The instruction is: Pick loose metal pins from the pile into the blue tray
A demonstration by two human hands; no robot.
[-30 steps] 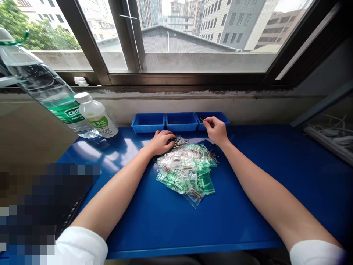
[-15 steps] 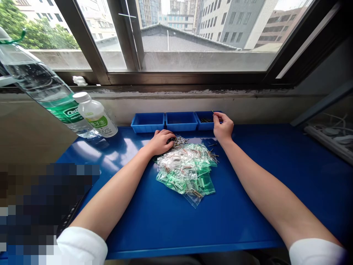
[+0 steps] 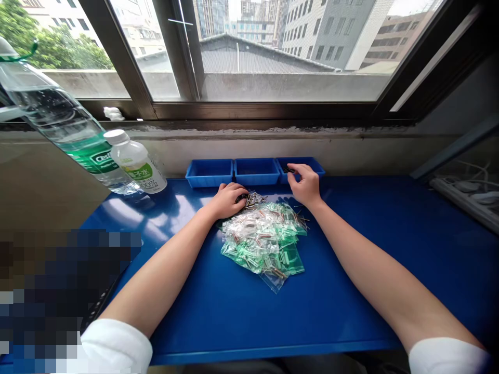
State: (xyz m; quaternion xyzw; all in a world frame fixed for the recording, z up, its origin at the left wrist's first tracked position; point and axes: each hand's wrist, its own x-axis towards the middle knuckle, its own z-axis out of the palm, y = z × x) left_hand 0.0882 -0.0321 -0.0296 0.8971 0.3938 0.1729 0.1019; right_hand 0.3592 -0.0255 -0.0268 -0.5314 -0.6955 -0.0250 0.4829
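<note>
My left hand (image 3: 229, 200) lies at the top left of the pile, its fingers spread over a heap of loose dark screws (image 3: 254, 199). Its fingertips touch that heap and are partly hidden. At the right-hand blue bin (image 3: 316, 165), my right hand (image 3: 305, 186) hangs over the front rim with thumb and forefinger apart. Small brass-coloured screws lie inside this bin, mostly covered by the hand. Below both hands is a mound of clear and green plastic bags (image 3: 257, 236) with small metal and pale parts in them.
Two more blue bins, the left (image 3: 209, 179) and the middle (image 3: 257, 178), stand in the same row against the wall. A small white-capped bottle (image 3: 137, 162) and a large water bottle (image 3: 62, 119) are at the back left. A power strip (image 3: 470, 195) lies at the right.
My right hand has shifted left and slightly down over the right-hand bin. Its pinch on a small screw has opened, and the screw no longer shows there. My left hand stays put.
</note>
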